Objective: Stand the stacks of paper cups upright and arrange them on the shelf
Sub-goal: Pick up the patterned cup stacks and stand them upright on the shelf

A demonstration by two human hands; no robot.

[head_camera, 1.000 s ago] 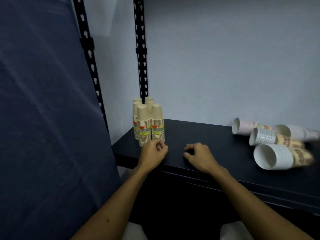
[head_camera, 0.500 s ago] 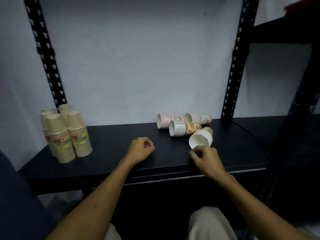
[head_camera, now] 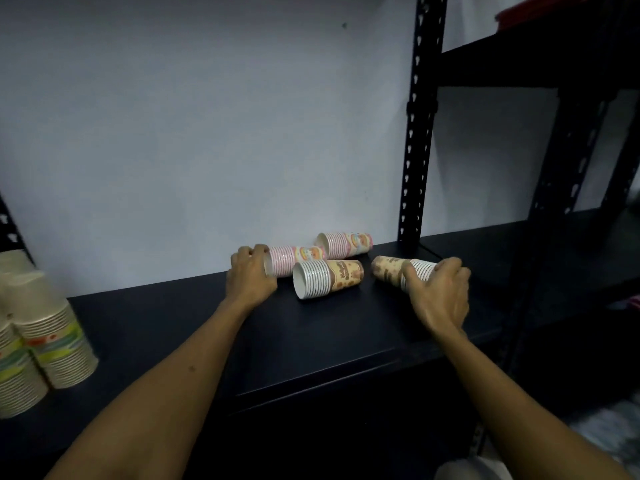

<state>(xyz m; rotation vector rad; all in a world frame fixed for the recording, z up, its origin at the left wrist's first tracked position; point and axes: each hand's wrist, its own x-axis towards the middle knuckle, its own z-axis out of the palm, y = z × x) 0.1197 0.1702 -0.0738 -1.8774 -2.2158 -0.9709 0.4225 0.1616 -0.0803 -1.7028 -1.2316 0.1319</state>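
Several stacks of paper cups lie on their sides on the black shelf [head_camera: 329, 334]. My left hand [head_camera: 251, 278] grips the open end of a pink striped stack [head_camera: 294, 259]. My right hand [head_camera: 440, 292] grips the rim end of a brown printed stack [head_camera: 389, 268], which points left. Between them lies another brown stack [head_camera: 329, 278], its mouth facing me. A second pink stack [head_camera: 346, 244] lies behind, near the wall. At the far left, beige stacks with green bands [head_camera: 41, 327] stand upside down.
A black perforated upright [head_camera: 417, 133] rises just right of the lying stacks. Beyond it are another black shelf [head_camera: 554, 244] at the same height and a higher one [head_camera: 519, 60]. The white wall [head_camera: 207, 133] closes the back.
The view has swung right from the beige stacks. Both hands left the shelf's front edge and reached forward; the left took hold of the pink stack, the right of the brown stack, now turned.
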